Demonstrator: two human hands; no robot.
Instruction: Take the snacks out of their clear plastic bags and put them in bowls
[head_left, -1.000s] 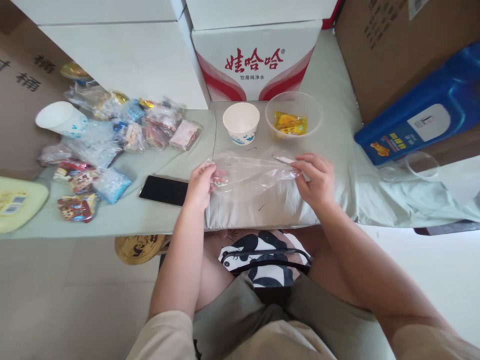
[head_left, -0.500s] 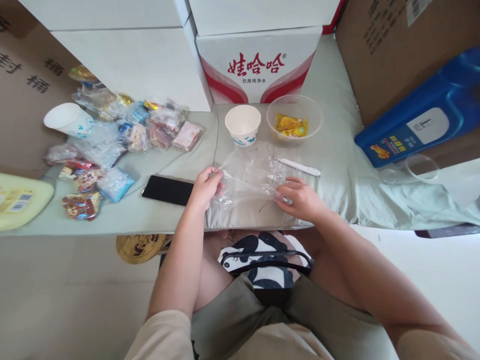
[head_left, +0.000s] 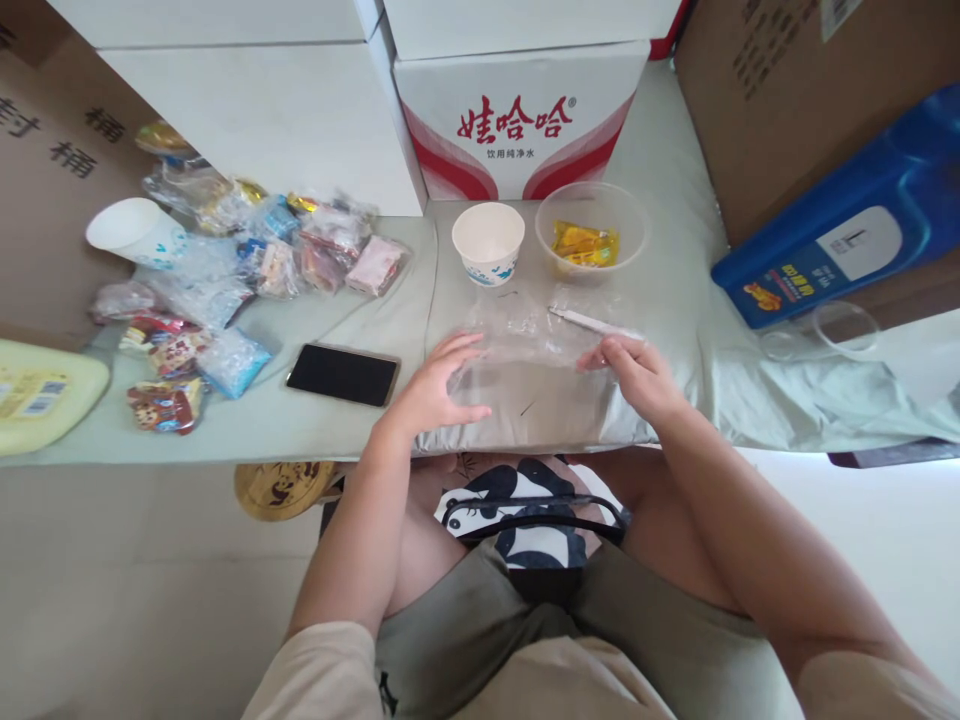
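Observation:
A clear plastic bag (head_left: pixel 517 345) lies spread and wrinkled on the cloth in front of me, a thin dark strand showing on its near part. My left hand (head_left: pixel 439 390) is over the bag's left side, thumb and fingers spread, holding nothing. On the right, my right hand (head_left: pixel 630 375) has its fingers pinched together at the rear end of a slim white pen-shaped tool (head_left: pixel 585 320) with a dark thin tip. That tool rests slanted over the bag's far right part. Beyond the bag stand a white paper cup (head_left: pixel 489 245) and a clear plastic bowl (head_left: pixel 555 240) holding yellow packets (head_left: pixel 586 244).
A black phone (head_left: pixel 343 375) lies left of my left hand. Farther left are several wrapped snacks (head_left: pixel 274 270), a tipped paper cup (head_left: pixel 135 235) and a pale yellow bottle (head_left: pixel 49 398). Boxes (head_left: pixel 517 130) line the back. A blue bottle (head_left: pixel 847 220) and clear cup (head_left: pixel 846 332) are at right.
My left hand has let go of the bag and spread its fingers. My right hand has moved up and right from the bag's edge to the white tool. The bag lies flatter.

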